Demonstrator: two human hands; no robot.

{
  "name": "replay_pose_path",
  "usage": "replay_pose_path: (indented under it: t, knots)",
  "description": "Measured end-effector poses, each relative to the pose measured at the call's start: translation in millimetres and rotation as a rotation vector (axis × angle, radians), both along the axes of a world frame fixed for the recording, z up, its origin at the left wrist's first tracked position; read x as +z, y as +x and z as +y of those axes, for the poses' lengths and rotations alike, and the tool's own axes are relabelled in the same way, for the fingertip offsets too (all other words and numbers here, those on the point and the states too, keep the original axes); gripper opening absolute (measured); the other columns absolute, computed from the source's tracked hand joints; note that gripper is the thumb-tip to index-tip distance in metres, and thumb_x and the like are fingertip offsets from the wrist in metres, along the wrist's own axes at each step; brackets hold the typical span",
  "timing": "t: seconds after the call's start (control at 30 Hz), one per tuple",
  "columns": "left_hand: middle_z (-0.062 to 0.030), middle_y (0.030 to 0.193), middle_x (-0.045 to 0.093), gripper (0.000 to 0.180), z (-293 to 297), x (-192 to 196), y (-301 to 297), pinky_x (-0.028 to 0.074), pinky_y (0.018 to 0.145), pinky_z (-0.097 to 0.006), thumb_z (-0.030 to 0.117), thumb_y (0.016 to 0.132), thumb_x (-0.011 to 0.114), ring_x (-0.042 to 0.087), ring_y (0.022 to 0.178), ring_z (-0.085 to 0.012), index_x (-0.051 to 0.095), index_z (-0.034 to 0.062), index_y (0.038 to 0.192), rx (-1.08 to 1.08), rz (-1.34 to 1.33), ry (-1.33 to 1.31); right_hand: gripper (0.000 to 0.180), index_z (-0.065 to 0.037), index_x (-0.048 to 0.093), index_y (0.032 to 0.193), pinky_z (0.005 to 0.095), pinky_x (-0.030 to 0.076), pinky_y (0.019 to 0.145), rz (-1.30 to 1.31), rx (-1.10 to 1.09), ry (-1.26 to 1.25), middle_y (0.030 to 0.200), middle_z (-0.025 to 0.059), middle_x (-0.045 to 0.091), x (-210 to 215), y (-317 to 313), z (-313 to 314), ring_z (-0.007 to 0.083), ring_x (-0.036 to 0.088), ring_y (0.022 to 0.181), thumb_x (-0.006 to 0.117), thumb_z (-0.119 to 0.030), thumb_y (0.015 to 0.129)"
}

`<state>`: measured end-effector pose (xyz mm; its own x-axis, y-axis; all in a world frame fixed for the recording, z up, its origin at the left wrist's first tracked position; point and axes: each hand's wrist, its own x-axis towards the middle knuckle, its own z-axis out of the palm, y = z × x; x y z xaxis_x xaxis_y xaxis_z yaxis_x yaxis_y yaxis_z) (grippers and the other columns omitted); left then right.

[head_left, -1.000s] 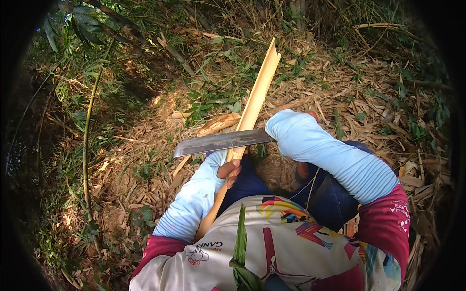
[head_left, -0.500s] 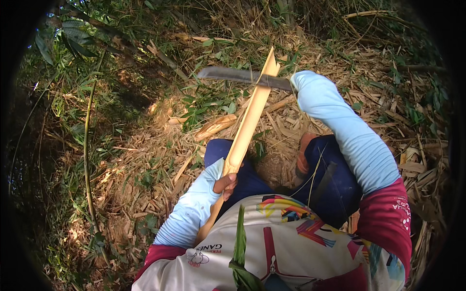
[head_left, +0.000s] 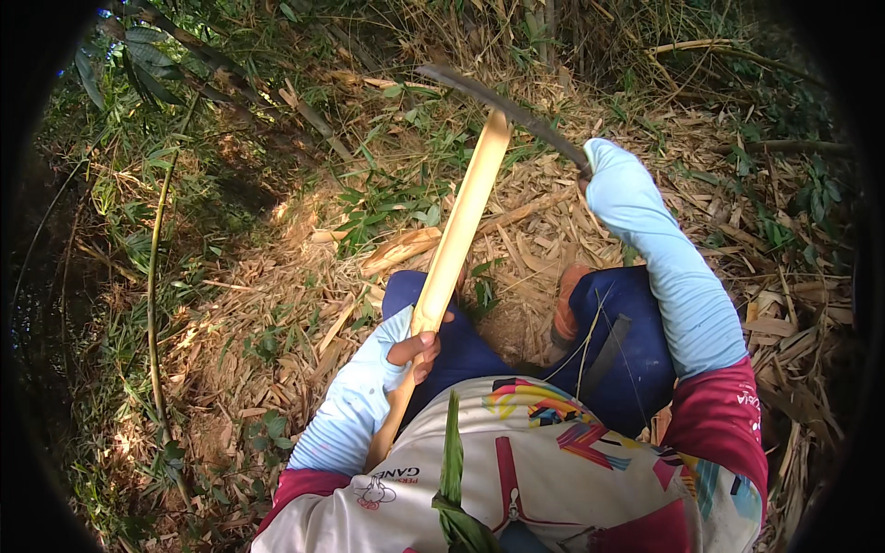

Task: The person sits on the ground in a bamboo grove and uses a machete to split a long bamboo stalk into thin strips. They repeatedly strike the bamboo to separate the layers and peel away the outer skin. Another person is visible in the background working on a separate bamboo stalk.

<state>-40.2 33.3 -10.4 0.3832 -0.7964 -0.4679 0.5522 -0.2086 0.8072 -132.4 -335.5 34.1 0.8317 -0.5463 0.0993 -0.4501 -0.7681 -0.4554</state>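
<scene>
My left hand (head_left: 417,353) is wrapped round the lower part of a split bamboo strip (head_left: 463,217), pale yellow on its hollow inner face. The strip slants up and away to the right, and its lower end runs under my left forearm. In my right hand (head_left: 585,182), mostly hidden by a light blue sleeve, is a machete (head_left: 516,112) with a long dark blade. The blade lies across the strip's far end, pointing up and left; whether it touches the bamboo I cannot tell.
A short chunk of split bamboo (head_left: 403,250) lies on the ground beyond my left knee. Dry bamboo shavings and leaves (head_left: 277,304) litter the ground. A thin upright stalk (head_left: 155,304) stands at left, with dense undergrowth behind. My bent knees (head_left: 616,341) are close below.
The machete has moved up and right, and its blade tilts more. The strip's pointed, split tip no longer shows; its far end now looks blunt. My left hand keeps its grip.
</scene>
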Motion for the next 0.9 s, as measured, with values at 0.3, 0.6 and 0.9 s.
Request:
replay_pose_path:
  t: [0.3, 0.6, 0.9]
  knots:
    - [-0.0042, 0.070, 0.050, 0.045, -8, -2, 13, 0.042, 0.043, -0.027, 0.019, 0.093, 0.062, 0.048, 0.046, -0.0126, 0.048, 0.0000, 0.132, 0.016, -0.031, 0.000, 0.018, -0.008, 0.071, 0.088, 0.0431, 0.057, 0.070, 0.521, 0.573, -0.123, 0.090, 0.0166, 0.070, 15, 31, 90, 0.0344, 0.070, 0.087, 0.070, -0.006, 0.071]
    - [-0.0028, 0.068, 0.047, 0.045, 16, 0, 13, 0.041, 0.044, -0.028, 0.018, 0.096, 0.059, 0.046, 0.047, -0.0123, 0.044, 0.0016, 0.135, -0.067, 0.081, -0.021, 0.018, -0.008, 0.072, 0.090, 0.0392, 0.057, 0.072, 0.519, 0.366, -0.119, 0.090, 0.0162, 0.071, 22, 44, 53, 0.0335, 0.070, 0.088, 0.070, -0.010, 0.072]
    - [-0.0042, 0.068, 0.051, 0.050, 62, 1, 8, 0.047, 0.045, -0.029, 0.016, 0.092, 0.066, 0.052, 0.052, -0.0142, 0.046, -0.0011, 0.134, -0.126, 0.066, -0.011, 0.016, -0.006, 0.056, 0.097, 0.0427, 0.047, 0.072, 0.009, -0.428, 0.031, 0.086, 0.0221, 0.062, -42, 16, -97, 0.0390, 0.059, 0.078, 0.059, -0.003, 0.082]
